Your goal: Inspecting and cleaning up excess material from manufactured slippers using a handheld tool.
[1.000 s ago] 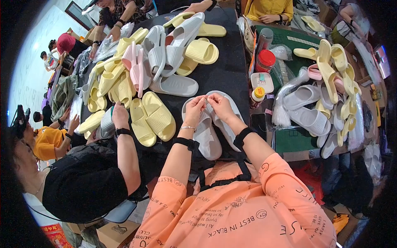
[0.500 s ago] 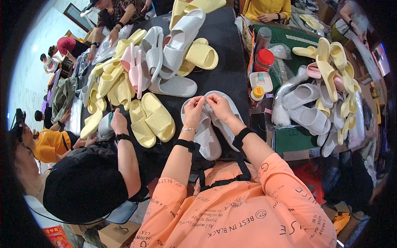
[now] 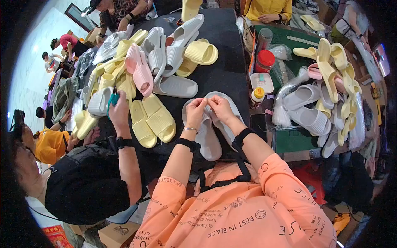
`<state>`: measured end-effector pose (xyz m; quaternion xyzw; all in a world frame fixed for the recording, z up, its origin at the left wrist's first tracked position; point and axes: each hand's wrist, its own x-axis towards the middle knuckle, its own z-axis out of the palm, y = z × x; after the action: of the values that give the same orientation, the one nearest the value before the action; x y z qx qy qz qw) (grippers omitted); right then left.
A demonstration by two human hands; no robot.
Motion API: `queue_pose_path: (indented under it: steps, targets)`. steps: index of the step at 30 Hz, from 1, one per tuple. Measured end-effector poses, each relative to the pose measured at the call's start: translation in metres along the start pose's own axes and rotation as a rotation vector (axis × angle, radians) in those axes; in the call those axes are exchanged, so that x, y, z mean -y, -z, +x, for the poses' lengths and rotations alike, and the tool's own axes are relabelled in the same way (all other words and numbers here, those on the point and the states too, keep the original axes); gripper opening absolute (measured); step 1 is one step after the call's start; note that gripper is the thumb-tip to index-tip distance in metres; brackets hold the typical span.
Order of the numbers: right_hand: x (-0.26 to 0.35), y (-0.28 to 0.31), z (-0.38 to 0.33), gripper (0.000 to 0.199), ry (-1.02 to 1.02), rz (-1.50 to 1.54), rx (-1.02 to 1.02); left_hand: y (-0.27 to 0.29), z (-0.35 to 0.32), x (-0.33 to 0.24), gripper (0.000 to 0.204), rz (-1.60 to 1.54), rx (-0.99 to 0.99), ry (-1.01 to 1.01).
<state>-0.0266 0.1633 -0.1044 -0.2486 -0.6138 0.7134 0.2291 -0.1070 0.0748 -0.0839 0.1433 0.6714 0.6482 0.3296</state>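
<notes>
A pair of light grey slippers [image 3: 209, 142] lies side by side in front of me on the black tabletop [image 3: 223, 37]. Over their upper parts, my left hand [image 3: 194, 113] and my right hand [image 3: 220, 109] meet, fingertips almost touching. Both hands are closed in a pinch. Whatever sits between the fingers is too small or hidden to make out. Just left of my left hand rests a pair of yellow slippers [image 3: 159, 119]. Beyond them is a heap with a pink slipper [image 3: 142, 74], a grey slipper [image 3: 178, 87] and a yellow slipper [image 3: 202, 53].
At left, a co-worker's hand [image 3: 120, 112] holds a teal-handled tool [image 3: 113, 100] beside a grey slipper [image 3: 100, 103]. On my right stand a red-lidded jar [image 3: 264, 62], a yellow-capped bottle [image 3: 257, 95], clear plastic strands [image 3: 282, 108] and piled slippers [image 3: 311, 118].
My hands have barely moved. The co-worker on the left has raised the teal-handled tool and the grey slipper. Pink and grey slippers in the heap have shifted; a yellow one at its far end is gone.
</notes>
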Motion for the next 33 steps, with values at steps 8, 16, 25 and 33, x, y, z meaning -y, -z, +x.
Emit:
queue_pose_path:
  steps: [8,16,25,33]
  targets:
    - [0.004,-0.002,-0.001,0.014,-0.08,0.066,0.011,0.004,-0.002,0.003,0.021,-0.046,0.003,-0.026]
    - [0.002,0.001,0.009,0.011,-0.002,-0.002,0.012,0.004,-0.006,0.01,0.02,-0.101,0.004,0.025]
    - [0.011,0.0,0.003,0.013,-0.005,-0.081,0.032,-0.001,-0.008,-0.003,0.015,-0.193,-0.058,0.053]
    - [-0.003,-0.005,0.009,0.011,0.007,-0.014,0.012,0.004,-0.006,0.005,0.014,-0.233,-0.033,0.053]
